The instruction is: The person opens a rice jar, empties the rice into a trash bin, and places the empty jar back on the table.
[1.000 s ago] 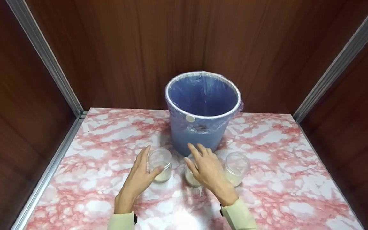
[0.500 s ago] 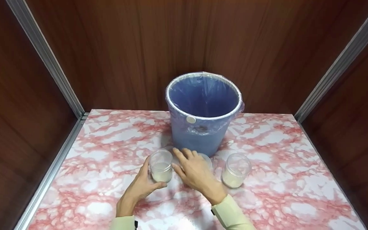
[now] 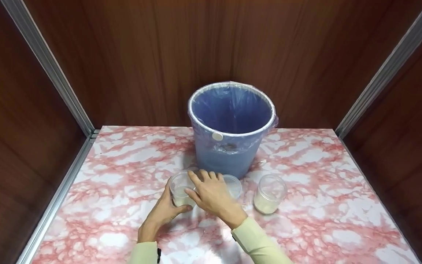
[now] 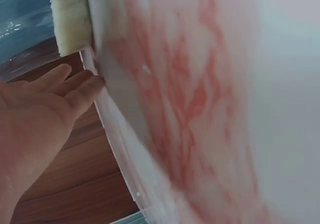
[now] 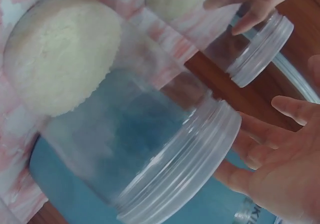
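Jars, three, clear plastic cylinders with ridged clear tops and pale cream contents low inside, stand across the lower middle of the head view. Left jar (image 3: 176,190) sits just left of centre; left hand (image 3: 162,211) holds it from the left, thumb bent across the near side. Left wrist view shows that hand's fingers extended at the left edge, the grip itself unclear there. Right hand (image 3: 211,194) reaches in from the lower right, over the gap between jars, fingers loosely extended and a little spread, tips at the left jar's upper right side; contact hard to judge. It stands in the way of the middle jar (image 3: 234,186), leaving little more than its round top in the head view. Right wrist view gives that middle jar large, its top just beside the right hand. Right jar (image 3: 270,198) is apart, right of the right wrist.

Behind the middle jar, filling the centre of the frame: blue, round, tapered plastic bin (image 3: 229,157), white-rimmed, lined with a translucent bluish-purple plastic bag (image 3: 234,99) folded over the rim. White disc (image 3: 217,136) on its near rim. All rest on a red-and-white marbled tabletop (image 3: 123,176). Dark brown wood-grain panels (image 3: 137,55) enclose the back and sides, silver metal strips (image 3: 51,68) at the corners. Pale yellow-green sleeves (image 3: 256,240) enter along the bottom edge.
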Available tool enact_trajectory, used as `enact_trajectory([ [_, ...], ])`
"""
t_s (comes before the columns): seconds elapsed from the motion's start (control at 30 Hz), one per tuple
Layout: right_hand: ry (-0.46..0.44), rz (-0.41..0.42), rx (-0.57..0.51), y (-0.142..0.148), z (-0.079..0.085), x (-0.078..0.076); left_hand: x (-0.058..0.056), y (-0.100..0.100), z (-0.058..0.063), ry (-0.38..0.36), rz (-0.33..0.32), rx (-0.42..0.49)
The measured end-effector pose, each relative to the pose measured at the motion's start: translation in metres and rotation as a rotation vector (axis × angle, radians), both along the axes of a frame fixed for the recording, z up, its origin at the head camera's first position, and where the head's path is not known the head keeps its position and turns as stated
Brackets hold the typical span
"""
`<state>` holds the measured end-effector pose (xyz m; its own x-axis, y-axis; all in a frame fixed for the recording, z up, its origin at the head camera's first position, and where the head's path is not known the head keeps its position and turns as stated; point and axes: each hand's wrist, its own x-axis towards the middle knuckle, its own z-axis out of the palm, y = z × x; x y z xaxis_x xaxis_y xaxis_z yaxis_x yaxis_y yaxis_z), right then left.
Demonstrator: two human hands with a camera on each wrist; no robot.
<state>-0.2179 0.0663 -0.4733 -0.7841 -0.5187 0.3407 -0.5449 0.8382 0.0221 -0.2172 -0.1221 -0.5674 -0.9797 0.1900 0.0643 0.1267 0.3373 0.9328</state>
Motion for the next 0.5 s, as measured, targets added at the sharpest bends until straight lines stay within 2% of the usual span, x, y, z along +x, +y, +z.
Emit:
enact_trajectory([
  [0.2,-0.004,0.003,0.035,-0.011,0.0,-0.002,-0.003,0.0,0.002,-0.025,0.038,-0.032],
  [0.37,-0.002,-0.015,0.069,-0.017,-0.001,-0.004,-0.005,0.002,0.006,-0.029,0.028,-0.084],
  [0.5,-0.025,-0.011,0.085,-0.02,-0.004,-0.004,-0.004,0.004,0.005,-0.053,0.022,-0.074],
])
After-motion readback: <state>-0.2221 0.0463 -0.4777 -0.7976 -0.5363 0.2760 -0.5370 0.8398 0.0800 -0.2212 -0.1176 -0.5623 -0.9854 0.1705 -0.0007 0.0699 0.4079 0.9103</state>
